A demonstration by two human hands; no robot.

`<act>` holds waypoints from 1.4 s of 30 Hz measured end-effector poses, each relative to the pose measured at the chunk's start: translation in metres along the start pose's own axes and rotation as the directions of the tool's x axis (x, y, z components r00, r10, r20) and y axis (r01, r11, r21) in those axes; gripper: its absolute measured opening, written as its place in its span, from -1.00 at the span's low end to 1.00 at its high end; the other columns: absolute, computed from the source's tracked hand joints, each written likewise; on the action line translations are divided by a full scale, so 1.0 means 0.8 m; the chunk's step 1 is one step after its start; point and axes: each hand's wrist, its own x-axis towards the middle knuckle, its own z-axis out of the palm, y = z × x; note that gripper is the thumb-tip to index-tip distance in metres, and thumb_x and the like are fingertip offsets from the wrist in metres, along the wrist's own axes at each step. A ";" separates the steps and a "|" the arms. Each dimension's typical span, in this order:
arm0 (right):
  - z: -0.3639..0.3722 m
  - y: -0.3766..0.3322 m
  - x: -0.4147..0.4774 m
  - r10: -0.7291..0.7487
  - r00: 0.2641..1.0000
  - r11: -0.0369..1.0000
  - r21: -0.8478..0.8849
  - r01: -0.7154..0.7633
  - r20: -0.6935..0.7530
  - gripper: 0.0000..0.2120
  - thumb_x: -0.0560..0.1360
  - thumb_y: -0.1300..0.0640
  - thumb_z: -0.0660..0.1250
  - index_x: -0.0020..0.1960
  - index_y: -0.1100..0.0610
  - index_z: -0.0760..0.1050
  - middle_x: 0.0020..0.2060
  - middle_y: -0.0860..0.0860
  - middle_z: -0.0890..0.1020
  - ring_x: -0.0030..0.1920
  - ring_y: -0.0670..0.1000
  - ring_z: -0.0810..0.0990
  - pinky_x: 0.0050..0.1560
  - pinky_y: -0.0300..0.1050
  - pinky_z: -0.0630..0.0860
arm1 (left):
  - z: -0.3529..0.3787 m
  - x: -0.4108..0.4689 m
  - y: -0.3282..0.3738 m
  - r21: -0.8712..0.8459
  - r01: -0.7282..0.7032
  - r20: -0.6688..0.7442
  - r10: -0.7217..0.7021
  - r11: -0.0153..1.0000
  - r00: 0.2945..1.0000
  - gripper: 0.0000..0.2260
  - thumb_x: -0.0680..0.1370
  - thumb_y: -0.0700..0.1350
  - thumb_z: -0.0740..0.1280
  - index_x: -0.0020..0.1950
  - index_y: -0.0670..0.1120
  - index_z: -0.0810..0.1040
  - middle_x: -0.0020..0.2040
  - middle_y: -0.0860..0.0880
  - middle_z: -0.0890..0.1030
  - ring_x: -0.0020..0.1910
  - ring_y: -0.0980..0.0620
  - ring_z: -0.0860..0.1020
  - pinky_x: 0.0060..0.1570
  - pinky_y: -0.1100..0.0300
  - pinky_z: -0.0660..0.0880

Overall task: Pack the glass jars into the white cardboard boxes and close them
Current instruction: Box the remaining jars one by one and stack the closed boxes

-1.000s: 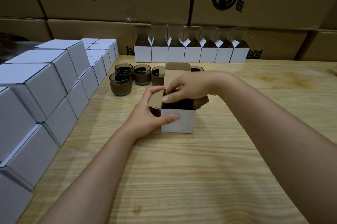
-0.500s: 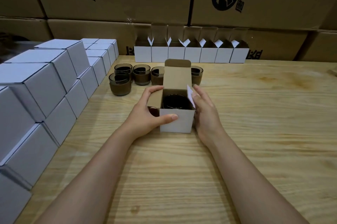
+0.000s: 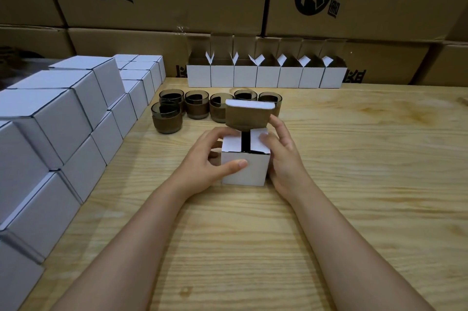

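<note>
Here, the small white cardboard box [image 3: 244, 168] stands on the pale wooden desk [image 3: 354, 158], its 2 side flaps [image 3: 231, 143] folded in with a dark gap between them and its brown-lined lid flap [image 3: 247, 114] raised behind. The left hand [image 3: 202, 161] has its grip clasped round the box, thumb on the front. The right hand [image 3: 283, 158] grips the box's right side, thumb on a flap. Behind the box stand 6 smoky glass jars [image 3: 197, 104]; left of it are stacked closed white boxes [image 3: 63, 118].

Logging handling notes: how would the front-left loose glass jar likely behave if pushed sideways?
The front-left jar looks squat with a broad flat base, so it would probably slide on the wooden table rather than tip or roll. Being glass, it is likely rigid and breakable.
</note>
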 end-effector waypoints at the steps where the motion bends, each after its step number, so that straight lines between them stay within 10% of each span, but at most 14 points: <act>1: -0.001 0.001 0.000 -0.018 1.000 1.000 0.020 0.018 -0.002 -0.71 0.56 0.30 0.20 0.09 -0.06 0.51 -0.04 0.11 0.63 -0.07 0.09 0.60 -0.11 -0.01 0.57 | 0.001 0.000 0.000 -0.004 0.006 -0.005 -0.006 1.000 1.000 -0.54 0.26 0.26 0.46 0.12 0.39 0.44 0.25 0.12 0.48 0.22 0.15 0.50 0.13 0.02 0.56; 10: 0.009 0.007 -0.016 -0.256 0.961 0.946 -0.174 0.272 0.107 -0.58 0.29 0.00 0.44 0.07 0.07 0.39 -0.05 -0.04 0.48 -0.06 -0.13 0.50 -0.13 -0.24 0.48 | 0.003 0.000 0.001 -0.116 -0.036 -0.115 0.022 0.993 0.993 -0.45 0.23 0.09 0.57 0.06 0.26 0.32 0.15 0.13 0.51 0.09 0.27 0.56 -0.16 0.38 0.51; 21: 0.008 0.003 -0.016 -0.275 0.959 0.900 -0.330 0.284 0.075 -0.83 0.36 0.13 0.38 -0.06 0.02 0.48 0.08 0.05 0.51 0.12 -0.04 0.47 -0.06 -0.24 0.47 | 0.003 0.001 -0.004 -0.161 -0.015 -0.111 -0.003 0.987 0.994 -0.43 0.19 0.08 0.54 0.02 0.17 0.25 0.18 0.07 0.47 0.06 0.31 0.56 -0.15 0.31 0.54; 30: 0.002 0.006 -0.010 -0.215 0.975 0.913 -0.342 0.224 0.064 -0.65 0.32 -0.07 0.32 -0.19 0.25 0.49 -0.11 0.04 0.51 0.02 0.04 0.45 0.00 -0.19 0.35 | 0.002 0.000 -0.001 -0.168 -0.027 -0.095 0.011 0.985 0.995 -0.36 0.22 0.09 0.58 0.12 0.32 0.26 0.17 0.14 0.54 0.12 0.17 0.58 -0.08 0.29 0.54; 34: 0.000 0.002 -0.014 -0.183 0.978 0.895 -0.396 0.206 0.096 -0.95 0.37 0.07 0.30 -0.19 0.03 0.51 0.01 0.17 0.52 0.07 -0.01 0.48 -0.08 -0.37 0.39 | 0.001 -0.001 0.002 -0.124 -0.037 -0.064 0.029 0.992 0.998 -0.43 0.24 0.16 0.53 0.18 0.33 0.37 0.23 0.09 0.53 0.13 0.15 0.57 -0.10 0.33 0.52; 42: -0.024 -0.011 -0.016 -0.115 0.978 0.792 -0.578 0.197 0.176 -0.49 0.38 0.34 0.46 0.18 -0.12 0.46 0.24 -0.06 0.45 0.22 -0.10 0.48 0.01 -0.21 0.54 | -0.002 0.005 -0.004 -0.139 0.107 -0.106 -0.122 0.984 0.987 -0.22 0.28 0.19 0.54 0.41 0.31 0.22 0.27 0.04 0.52 0.17 0.07 0.57 0.10 0.18 0.55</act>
